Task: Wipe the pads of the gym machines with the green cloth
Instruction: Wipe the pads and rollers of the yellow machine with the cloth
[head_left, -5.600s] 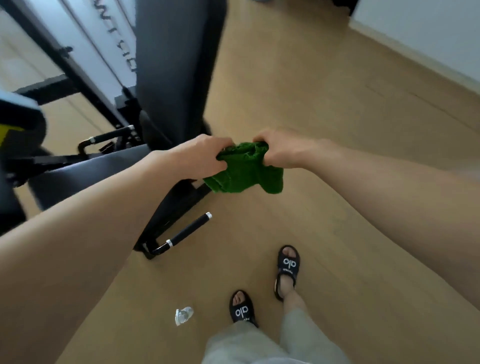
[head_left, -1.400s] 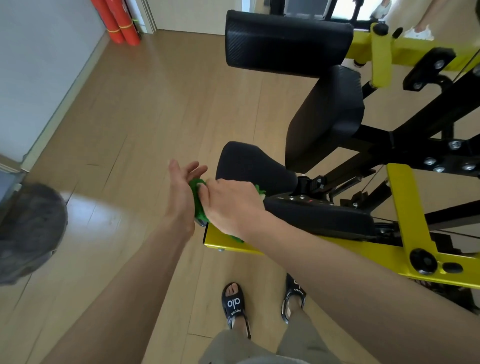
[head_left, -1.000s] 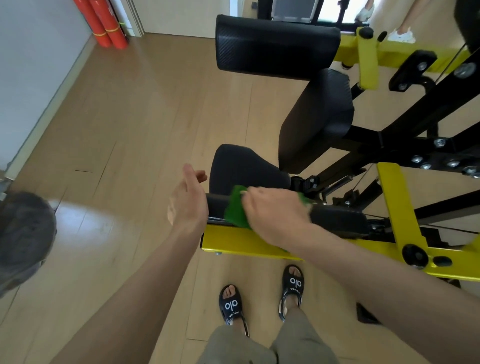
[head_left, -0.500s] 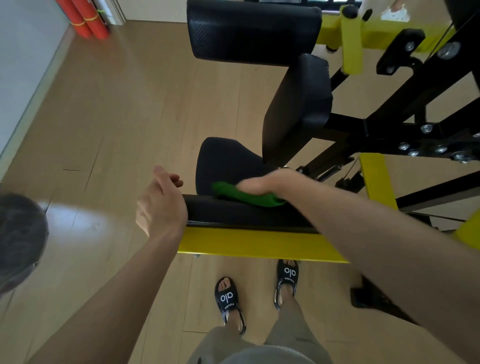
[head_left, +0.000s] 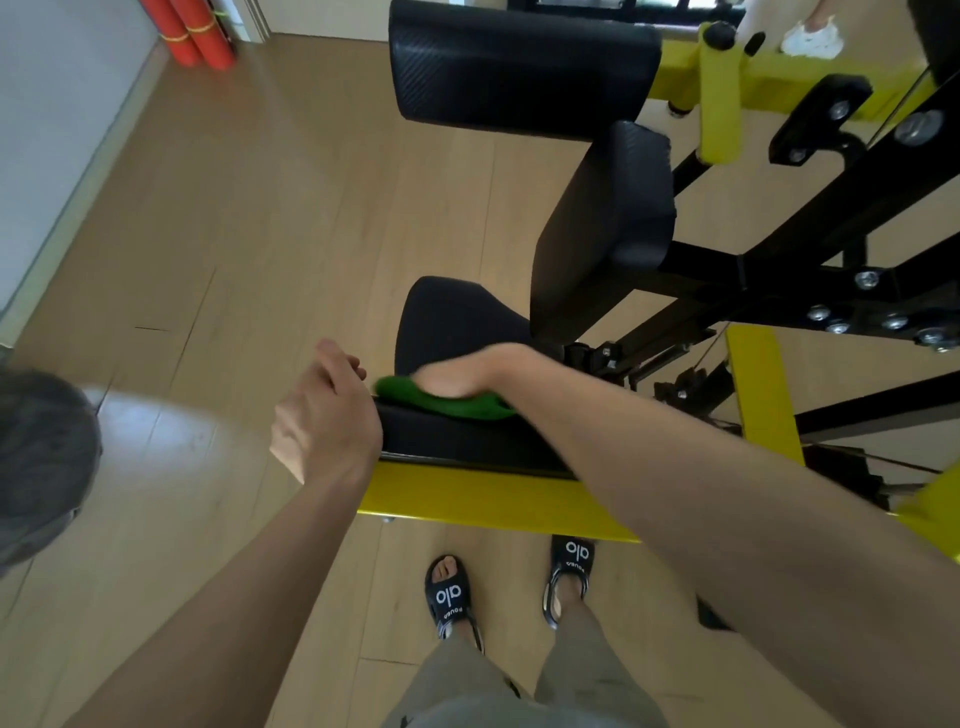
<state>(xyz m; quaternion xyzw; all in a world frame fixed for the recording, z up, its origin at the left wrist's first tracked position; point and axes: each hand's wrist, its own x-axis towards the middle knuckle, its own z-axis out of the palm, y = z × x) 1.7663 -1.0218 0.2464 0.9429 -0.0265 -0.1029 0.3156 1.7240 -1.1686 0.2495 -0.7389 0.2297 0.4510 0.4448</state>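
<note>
The green cloth (head_left: 441, 402) lies flat on top of the near black pad (head_left: 467, 441), which sits on a yellow frame beam (head_left: 493, 501). My right hand (head_left: 467, 371) presses down on the cloth, blurred by motion. At the pad's left end hovers my left hand (head_left: 324, 415), loosely curled with nothing in it. Beyond the near pad are the black seat pad (head_left: 452, 322), a tilted back pad (head_left: 608, 218) and a wide upper pad (head_left: 519, 67).
The black and yellow machine frame (head_left: 810, 270) fills the right side. Wooden floor (head_left: 270, 218) spreads to the left up to a white wall. Red rolls (head_left: 200, 31) stand at the far corner. My sandalled feet (head_left: 509, 587) stand under the beam. A dark blurred shape (head_left: 36, 457) is at left.
I turned from another machine to this one. My right hand took the cloth alone, laid it on the near pad and slid it left along the top. My left hand let go.
</note>
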